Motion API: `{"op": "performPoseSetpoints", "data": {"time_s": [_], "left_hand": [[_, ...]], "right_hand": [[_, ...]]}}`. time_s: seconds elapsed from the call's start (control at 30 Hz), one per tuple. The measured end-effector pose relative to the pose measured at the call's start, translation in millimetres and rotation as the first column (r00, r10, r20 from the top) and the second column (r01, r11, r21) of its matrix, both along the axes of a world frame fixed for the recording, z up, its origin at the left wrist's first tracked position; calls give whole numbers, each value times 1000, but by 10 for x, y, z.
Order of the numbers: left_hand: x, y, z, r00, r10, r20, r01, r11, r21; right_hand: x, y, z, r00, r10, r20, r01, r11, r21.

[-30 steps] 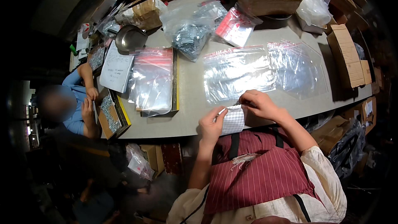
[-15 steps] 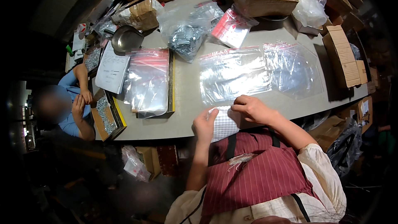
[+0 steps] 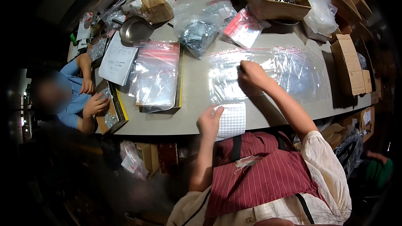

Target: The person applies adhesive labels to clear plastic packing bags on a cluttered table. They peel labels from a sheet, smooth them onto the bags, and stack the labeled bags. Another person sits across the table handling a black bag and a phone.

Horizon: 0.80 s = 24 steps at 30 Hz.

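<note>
My left hand (image 3: 209, 122) grips the edge of a white sheet of small round stickers (image 3: 233, 119) at the table's near edge, thumb on top. Farther out, my right hand (image 3: 254, 74) is over a clear zip bag (image 3: 222, 84) lying flat on the table. Its fingers are closed and point down at the bag; whatever they pinch is hidden. Another clear zip bag (image 3: 298, 75) lies flat to the right, touching or overlapping the first one.
A stack of red-edged zip bags (image 3: 157, 79) lies left of centre beside papers (image 3: 117, 60) and a metal scoop (image 3: 136, 30). Behind are a bag of metal parts (image 3: 197, 35) and a carton (image 3: 276, 10). At left, a co-worker's hands (image 3: 97, 102) are over a parts tray (image 3: 111, 117).
My right hand has left the sticker sheet and moved forward over the clear bag. My left hand still holds the sheet. The co-worker's hands have moved apart and down toward the tray.
</note>
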State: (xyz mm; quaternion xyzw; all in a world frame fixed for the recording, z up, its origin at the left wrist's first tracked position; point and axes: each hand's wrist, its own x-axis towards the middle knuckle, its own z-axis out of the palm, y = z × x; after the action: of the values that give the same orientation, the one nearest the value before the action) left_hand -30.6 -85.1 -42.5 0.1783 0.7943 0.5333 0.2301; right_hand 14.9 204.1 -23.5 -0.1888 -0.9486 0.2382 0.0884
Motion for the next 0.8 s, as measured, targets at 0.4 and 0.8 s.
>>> {"op": "performPoseSetpoints", "data": {"time_s": [0.4, 0.8], "left_hand": [[-33, -42, -114, 1000, -4, 2, 4, 998, 67], [-25, -75, -2, 994, 4, 109, -12, 998, 68]], "right_hand": [[372, 395, 249, 993, -106, 45, 114, 960, -256], [541, 545, -4, 990, -133, 39, 118, 955, 273]]}}
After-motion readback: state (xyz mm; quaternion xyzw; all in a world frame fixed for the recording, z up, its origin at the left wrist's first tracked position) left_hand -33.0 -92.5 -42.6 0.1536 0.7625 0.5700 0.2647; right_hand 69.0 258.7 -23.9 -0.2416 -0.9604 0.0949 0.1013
